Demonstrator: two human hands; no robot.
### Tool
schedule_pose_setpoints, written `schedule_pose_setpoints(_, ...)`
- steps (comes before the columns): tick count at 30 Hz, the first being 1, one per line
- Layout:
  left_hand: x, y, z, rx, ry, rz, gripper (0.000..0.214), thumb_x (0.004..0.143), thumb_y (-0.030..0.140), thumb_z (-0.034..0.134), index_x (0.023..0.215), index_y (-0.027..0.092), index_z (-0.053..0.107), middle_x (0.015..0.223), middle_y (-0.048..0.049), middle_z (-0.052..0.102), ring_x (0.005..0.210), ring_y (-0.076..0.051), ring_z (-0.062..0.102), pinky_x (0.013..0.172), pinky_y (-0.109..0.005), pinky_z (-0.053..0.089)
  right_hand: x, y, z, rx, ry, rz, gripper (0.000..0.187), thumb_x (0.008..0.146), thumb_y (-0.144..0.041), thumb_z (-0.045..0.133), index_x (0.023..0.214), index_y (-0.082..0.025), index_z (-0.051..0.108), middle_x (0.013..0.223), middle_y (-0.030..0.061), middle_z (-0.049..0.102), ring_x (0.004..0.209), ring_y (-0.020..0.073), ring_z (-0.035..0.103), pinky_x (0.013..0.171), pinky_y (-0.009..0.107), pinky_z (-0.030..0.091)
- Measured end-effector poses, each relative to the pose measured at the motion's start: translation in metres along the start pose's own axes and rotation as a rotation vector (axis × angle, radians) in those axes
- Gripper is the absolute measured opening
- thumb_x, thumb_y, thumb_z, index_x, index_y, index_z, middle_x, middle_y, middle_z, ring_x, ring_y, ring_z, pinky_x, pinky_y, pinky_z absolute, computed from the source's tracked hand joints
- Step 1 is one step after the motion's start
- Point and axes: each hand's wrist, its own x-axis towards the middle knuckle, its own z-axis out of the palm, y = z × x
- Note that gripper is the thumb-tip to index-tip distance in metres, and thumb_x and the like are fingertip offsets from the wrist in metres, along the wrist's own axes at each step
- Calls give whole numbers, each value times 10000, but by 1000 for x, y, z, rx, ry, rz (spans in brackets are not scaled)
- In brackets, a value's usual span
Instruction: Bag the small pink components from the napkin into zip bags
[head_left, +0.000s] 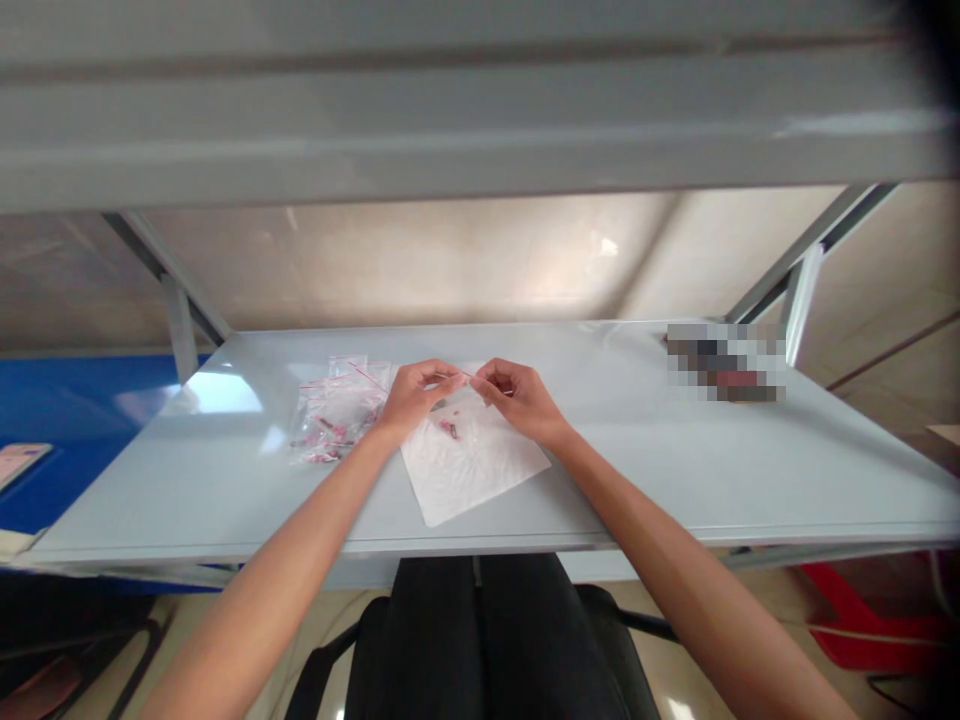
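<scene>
Pink strand (466, 373) stretches between the fingertips of both hands in the head view, above a white paper sheet (480, 475) and well back from the front edge of the grey metal shelf (315, 549). Left hand (414, 400) and right hand (521, 402) are close together, nearly meeting, each with its fingers narrowly pinched on the strand. The hands have plenty of room to the right, where the shelf runs on to a blurred object (726, 362) near the back edge, well apart from the right hand. Overhead, an upper shelf (450, 130) spans the view, and a wall (420, 260) rises behind the back edge.

Zip bags (335, 418), clear and piled loosely, lie just beside the left hand, on the side away from the right hand; small pink parts (330, 431) show inside them, too small to identify. Pink pieces (448, 429) lie on the sheet just below the hands. The sheet sits askew on the shelf, close to the bags. Beyond the shelf's left end lies a blue surface (75, 430), with a pale card (22, 462) at its edge.
</scene>
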Motion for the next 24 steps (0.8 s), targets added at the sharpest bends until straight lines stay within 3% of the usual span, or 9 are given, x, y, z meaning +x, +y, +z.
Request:
schedule_pose_setpoints(8, 3, -6, 4, -83, -3, -30, 240, 757, 402, 783, 806, 169, 752, 827, -50, 718, 792, -160, 620, 773, -296, 469, 1, 1, 8, 39, 73, -31, 335, 885, -497, 647, 805, -175, 605, 722, -1, 560, 631, 114, 486, 579, 250, 376)
schedule_pose_setpoints(15, 1, -1, 4, -85, 4, -47, 290, 769, 460, 774, 814, 176, 743, 848, -62, 723, 797, -187, 632, 759, -332, 506, 3, 3, 8, -8, 106, -8, 401, 871, -576, 638, 829, -177, 649, 752, 24, 624, 624, 122, 499, 586, 255, 409)
schedule_pose_setpoints(20, 2, 2, 4, -114, 88, -25, 318, 743, 480, 791, 788, 172, 724, 812, -49, 703, 777, -176, 633, 710, -302, 504, 4, 6, 8, -26, 114, -3, 431, 872, -604, 618, 820, -178, 643, 748, 25, 619, 614, 122, 503, 581, 253, 417)
schedule_pose_setpoints(24, 1, 1, 5, -125, 30, -69, 333, 727, 479, 803, 813, 168, 723, 802, -45, 688, 719, -159, 609, 625, -280, 480, 2, 4, 7, -19, 108, -39, 396, 892, -573, 608, 826, -183, 635, 738, 9, 598, 593, 109, 474, 567, 247, 395)
